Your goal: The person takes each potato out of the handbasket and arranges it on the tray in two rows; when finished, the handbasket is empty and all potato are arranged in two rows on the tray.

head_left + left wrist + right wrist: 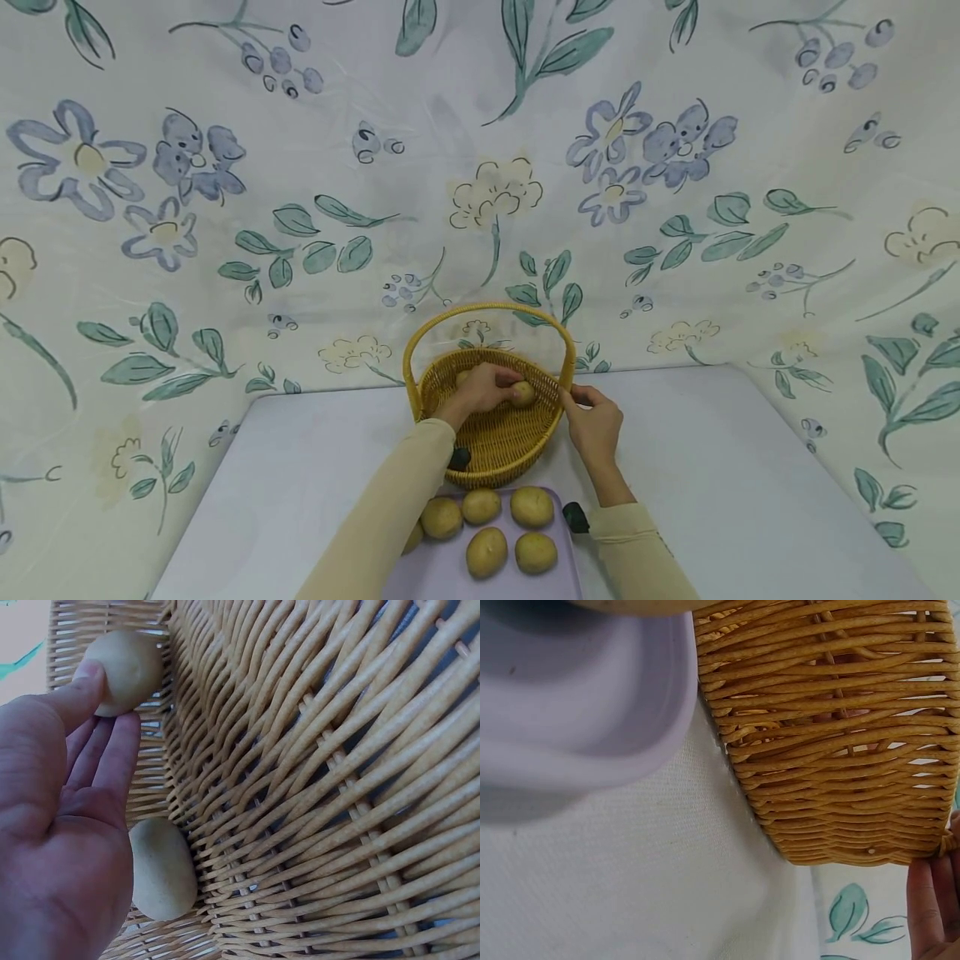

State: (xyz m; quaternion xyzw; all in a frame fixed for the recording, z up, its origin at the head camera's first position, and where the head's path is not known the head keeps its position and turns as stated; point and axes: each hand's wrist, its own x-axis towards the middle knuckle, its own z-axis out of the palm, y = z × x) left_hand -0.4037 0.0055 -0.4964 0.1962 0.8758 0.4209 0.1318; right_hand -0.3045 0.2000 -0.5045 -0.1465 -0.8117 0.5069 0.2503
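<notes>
My left hand (487,389) reaches inside a wicker basket (495,450) with a tall arched handle. Thumb and fingers pinch a potato (129,671) against the basket's inner wall, at its right back in the head view. A second potato (163,870) lies in the basket, mostly hidden behind the left hand in the head view. My right hand (596,425) grips the basket's right rim by the foot of the handle. Only its fingers (926,900) show in the right wrist view, at the rim's edge.
A pale purple tray (450,575) with several potatoes (487,552) sits just in front of the basket, partly under the left forearm. The white tabletop (750,483) spreads to both sides. Behind it hangs a floral cloth (420,167).
</notes>
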